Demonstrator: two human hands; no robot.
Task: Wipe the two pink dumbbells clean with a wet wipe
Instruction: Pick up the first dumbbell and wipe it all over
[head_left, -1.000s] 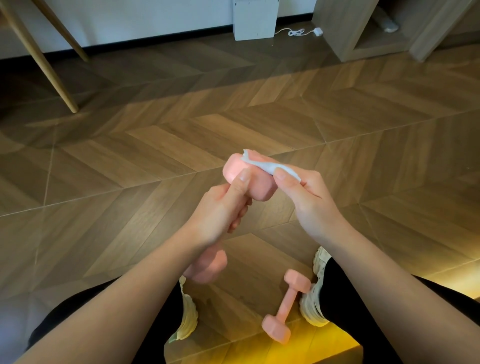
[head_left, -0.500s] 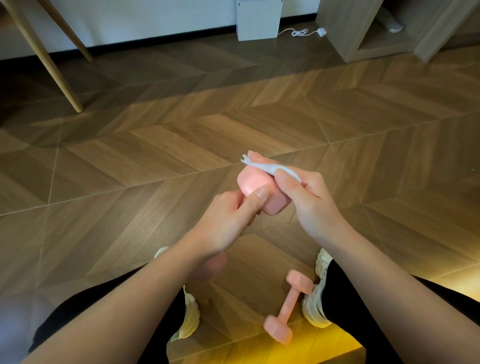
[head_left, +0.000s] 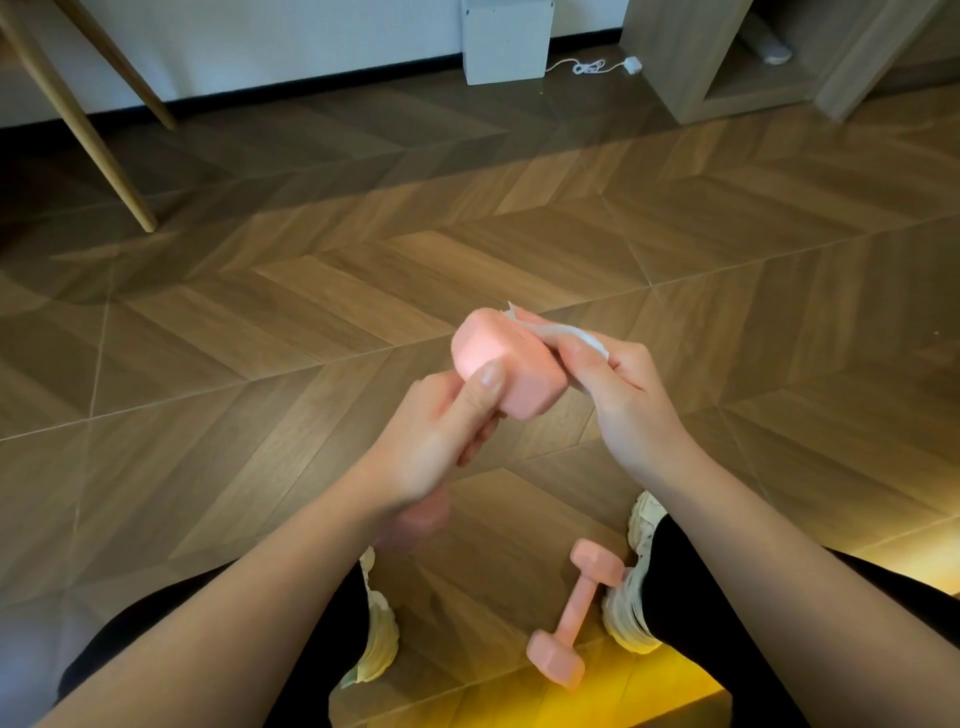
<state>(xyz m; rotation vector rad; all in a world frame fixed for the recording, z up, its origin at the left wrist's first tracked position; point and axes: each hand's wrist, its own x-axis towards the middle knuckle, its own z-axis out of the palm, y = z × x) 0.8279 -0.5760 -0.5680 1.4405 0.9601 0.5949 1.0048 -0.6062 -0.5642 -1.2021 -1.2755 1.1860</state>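
My left hand (head_left: 436, 436) grips the handle of a pink dumbbell (head_left: 506, 371), thumb pressed on its upper head; the lower head shows blurred below my wrist. Against the right side of that upper head my right hand (head_left: 618, 395) pinches a white wet wipe (head_left: 566, 332). A second pink dumbbell (head_left: 576, 618) lies on the wooden floor between my feet, its far head touching my right shoe.
My white shoes (head_left: 631, 592) and black trouser legs frame the floor below. Wooden furniture legs (head_left: 88, 130) stand at the far left, a white box (head_left: 506, 41) with a cable at the wall, and a wooden shelf unit (head_left: 727, 57) at the far right.
The held dumbbell's upper head has turned in my left hand, showing a different face, while the wipe has slid round its right side. The dumbbell on the floor has not moved.
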